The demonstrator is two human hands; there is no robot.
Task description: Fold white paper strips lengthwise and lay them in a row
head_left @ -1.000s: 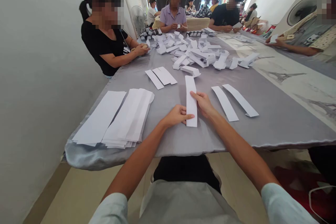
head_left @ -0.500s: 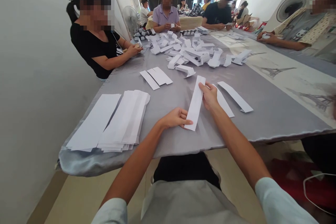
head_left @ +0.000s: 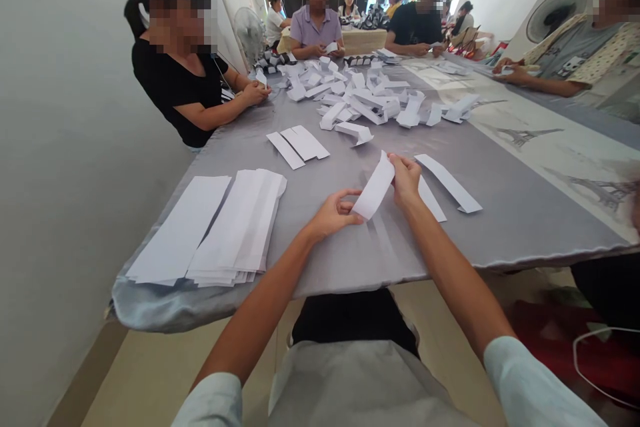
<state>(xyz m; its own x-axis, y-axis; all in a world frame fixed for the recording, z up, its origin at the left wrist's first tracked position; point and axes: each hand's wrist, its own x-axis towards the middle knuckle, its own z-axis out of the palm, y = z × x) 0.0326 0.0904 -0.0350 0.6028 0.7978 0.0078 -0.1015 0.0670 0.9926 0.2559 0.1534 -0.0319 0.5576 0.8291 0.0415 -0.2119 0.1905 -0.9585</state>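
Observation:
A white paper strip (head_left: 374, 188) is held between my two hands above the grey tablecloth, its length bowed into a curve. My left hand (head_left: 334, 213) grips the lower end, thumb in front and fingers behind. At the upper right end, my right hand (head_left: 406, 177) pinches the strip. Just right of that hand lies one flat white strip (head_left: 432, 200), partly covered by it. Beside it rests another strip (head_left: 449, 184) with a folded end.
Two stacks of white paper sheets, a left stack (head_left: 183, 227) and a right stack (head_left: 240, 227), lie at the near left. Cut pieces (head_left: 299, 145) sit beyond them. A heap of folded strips (head_left: 360, 93) fills the table's far middle. Several people sit around the table.
The strip was nearly flat and is now bent into a curve. Its ends have come closer together, my left hand rising slightly and my right hand shifting a little right.

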